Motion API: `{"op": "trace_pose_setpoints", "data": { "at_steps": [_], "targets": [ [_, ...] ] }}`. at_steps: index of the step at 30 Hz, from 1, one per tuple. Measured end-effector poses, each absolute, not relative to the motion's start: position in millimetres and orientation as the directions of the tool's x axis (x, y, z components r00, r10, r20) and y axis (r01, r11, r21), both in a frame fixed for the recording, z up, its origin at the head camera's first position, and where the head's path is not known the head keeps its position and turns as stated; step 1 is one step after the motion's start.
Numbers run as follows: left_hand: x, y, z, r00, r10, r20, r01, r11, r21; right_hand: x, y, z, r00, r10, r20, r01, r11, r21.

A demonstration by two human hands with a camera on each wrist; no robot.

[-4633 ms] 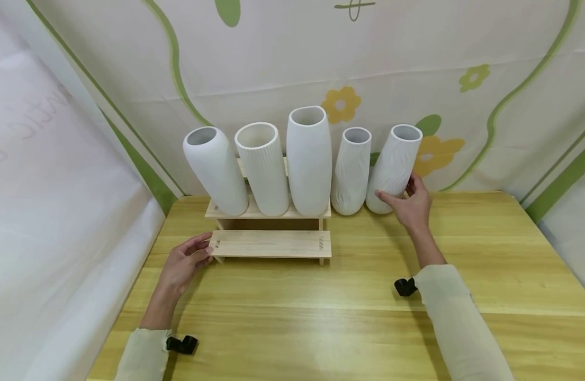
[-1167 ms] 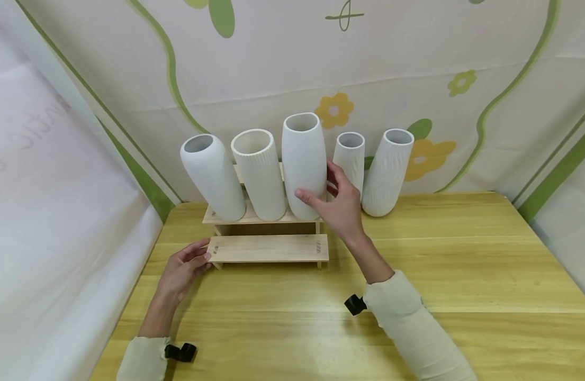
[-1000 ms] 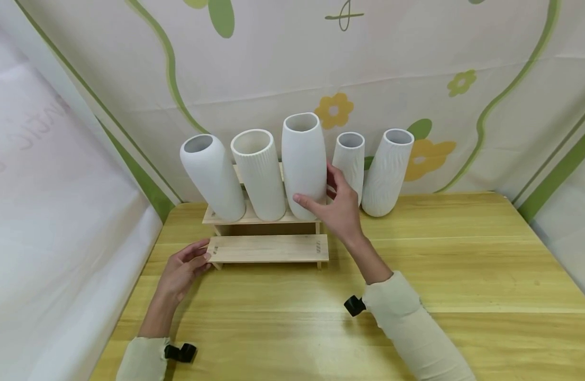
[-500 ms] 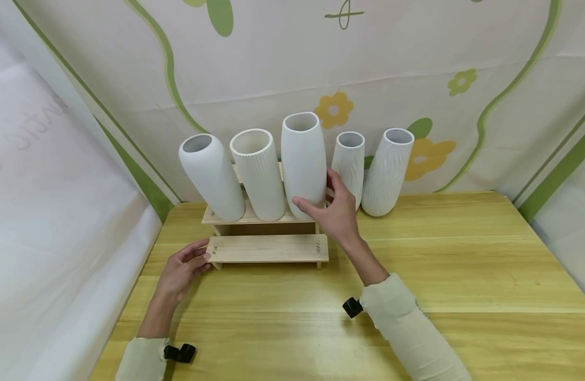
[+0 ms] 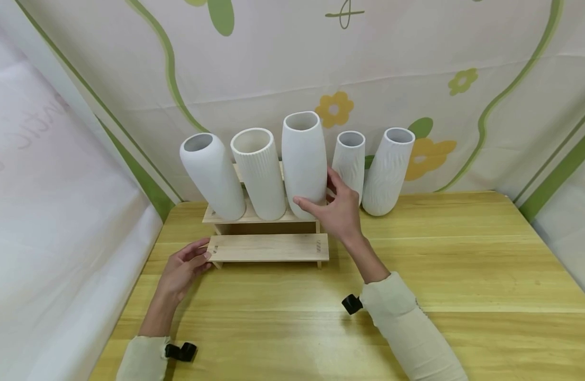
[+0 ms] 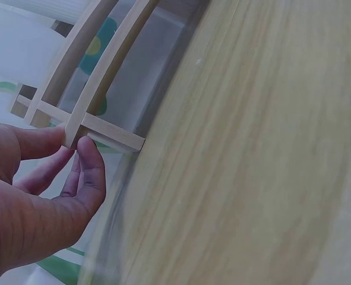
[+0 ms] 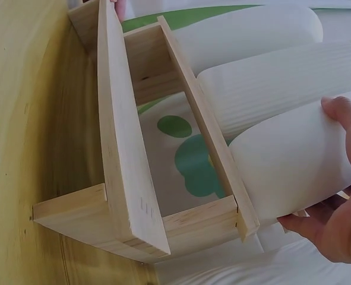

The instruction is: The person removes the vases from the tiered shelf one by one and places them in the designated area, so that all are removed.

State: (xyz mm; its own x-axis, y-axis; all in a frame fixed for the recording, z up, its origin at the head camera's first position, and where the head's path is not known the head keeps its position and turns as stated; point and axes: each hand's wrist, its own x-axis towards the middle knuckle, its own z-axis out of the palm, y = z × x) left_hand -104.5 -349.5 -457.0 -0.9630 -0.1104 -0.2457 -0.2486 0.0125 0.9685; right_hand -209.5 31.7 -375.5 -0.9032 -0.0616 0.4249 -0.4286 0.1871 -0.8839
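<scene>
Three white vases stand in a row on the middle step of a wooden tiered stand [image 5: 268, 247]. My right hand [image 5: 339, 210] grips the tall smooth vase [image 5: 304, 164] at the row's right end, thumb in front and fingers round its right side. Left of it are a ribbed vase [image 5: 261, 177] and a round-shouldered vase [image 5: 215, 180]. At the left end of the lowest step, my left hand [image 5: 181, 269] pinches the board between thumb and fingers. In the left wrist view the fingertips [image 6: 91, 155] meet at that board's end.
Two textured white vases stand on the table right of the stand: one [image 5: 348, 159] partly behind my right hand, the other [image 5: 388, 172] farther right. The wooden table [image 5: 292, 323] runs back to a flower-printed cloth wall [image 5: 392, 58]. Another cloth wall [image 5: 49, 211] rises at the left.
My right hand has gone from the far-right textured vase to the tall smooth vase, moving left; there it has shifted only slightly in the last second. The left hand stays at the board's end.
</scene>
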Motion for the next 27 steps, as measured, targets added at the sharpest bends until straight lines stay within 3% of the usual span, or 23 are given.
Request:
{"op": "trace_pose_setpoints", "data": {
  "at_steps": [27],
  "targets": [
    [-106,-349,-460,-0.962,-0.121,-0.246,-0.249,0.009,0.968,-199,37,-375,-0.882,-0.023,0.471,-0.467,0.179,-0.866]
  ]
}}
